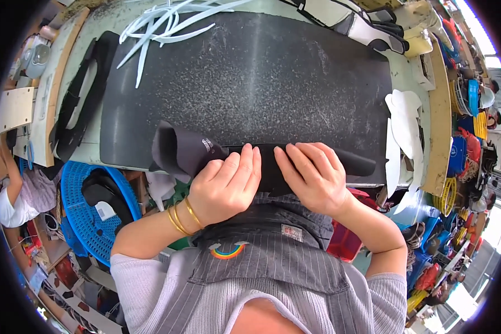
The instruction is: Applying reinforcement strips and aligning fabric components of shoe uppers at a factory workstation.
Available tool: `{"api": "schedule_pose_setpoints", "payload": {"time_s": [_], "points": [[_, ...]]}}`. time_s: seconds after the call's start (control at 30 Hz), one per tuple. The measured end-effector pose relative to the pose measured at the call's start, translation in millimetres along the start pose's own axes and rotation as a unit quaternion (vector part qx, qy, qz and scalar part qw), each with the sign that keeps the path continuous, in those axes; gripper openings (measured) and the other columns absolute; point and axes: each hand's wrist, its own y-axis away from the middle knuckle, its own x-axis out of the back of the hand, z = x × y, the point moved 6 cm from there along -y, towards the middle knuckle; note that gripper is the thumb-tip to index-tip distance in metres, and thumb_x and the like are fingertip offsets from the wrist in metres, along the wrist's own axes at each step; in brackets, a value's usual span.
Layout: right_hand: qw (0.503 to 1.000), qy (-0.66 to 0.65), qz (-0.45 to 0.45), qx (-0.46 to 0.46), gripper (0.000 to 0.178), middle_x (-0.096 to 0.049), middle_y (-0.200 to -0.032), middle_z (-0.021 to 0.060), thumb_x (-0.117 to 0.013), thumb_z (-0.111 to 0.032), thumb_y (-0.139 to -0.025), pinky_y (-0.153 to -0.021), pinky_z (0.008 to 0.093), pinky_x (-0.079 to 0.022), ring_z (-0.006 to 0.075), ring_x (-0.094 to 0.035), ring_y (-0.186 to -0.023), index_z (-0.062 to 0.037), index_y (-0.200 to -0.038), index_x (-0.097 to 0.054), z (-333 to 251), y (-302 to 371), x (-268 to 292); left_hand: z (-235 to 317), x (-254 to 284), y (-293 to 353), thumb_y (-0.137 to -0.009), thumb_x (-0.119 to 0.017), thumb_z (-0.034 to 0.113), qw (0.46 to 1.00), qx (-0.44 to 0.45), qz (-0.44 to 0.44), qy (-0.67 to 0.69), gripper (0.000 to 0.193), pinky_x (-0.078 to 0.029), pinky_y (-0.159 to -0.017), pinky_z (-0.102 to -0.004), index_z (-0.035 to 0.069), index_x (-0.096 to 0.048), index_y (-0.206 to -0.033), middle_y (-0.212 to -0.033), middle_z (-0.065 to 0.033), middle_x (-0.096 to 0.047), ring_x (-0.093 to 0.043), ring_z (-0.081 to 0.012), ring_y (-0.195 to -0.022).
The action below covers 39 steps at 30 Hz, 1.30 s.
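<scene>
A black sheet-material piece (175, 149), curled up at its left end and bearing a small pale print, lies across the near edge of the dark work mat (250, 83). My left hand (228, 181) has its fingers pressed together on the middle of this piece, thumb out of sight. Just to the right, my right hand (313, 172) pinches the same piece, whose flat end sticks out past it. Between the two hands a short stretch of the piece's edge shows. What lies beneath the fingers is hidden.
White strips (167, 22) are heaped at the mat's far left. Black cut pieces (86, 94) lie left of it, white cut pieces (404, 122) right of it. A blue basket (75, 222) holding black parts stands lower left. Another person's arm (11, 172) shows at far left.
</scene>
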Motion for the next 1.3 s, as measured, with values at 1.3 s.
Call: {"api": "schedule_pose_setpoints", "payload": {"time_s": [1.3], "points": [[0.986, 0.067, 0.091, 0.124, 0.027, -0.069, -0.101, 0.0048, -0.063, -0.009, -0.072, -0.092, 0.0351, -0.048, 0.0184, -0.062, -0.096, -0.0076, -0.098, -0.069, -16.1, 68.3, 66.4, 43.3, -17.6, -23.7, -0.065, -0.075, 0.012, 0.944, 0.123, -0.045, 0.304, 0.033, -0.055, -0.084, -0.0355, -0.005, -0.066, -0.091, -0.111, -0.0176, -0.060, -0.059, -0.0312, -0.108]]}}
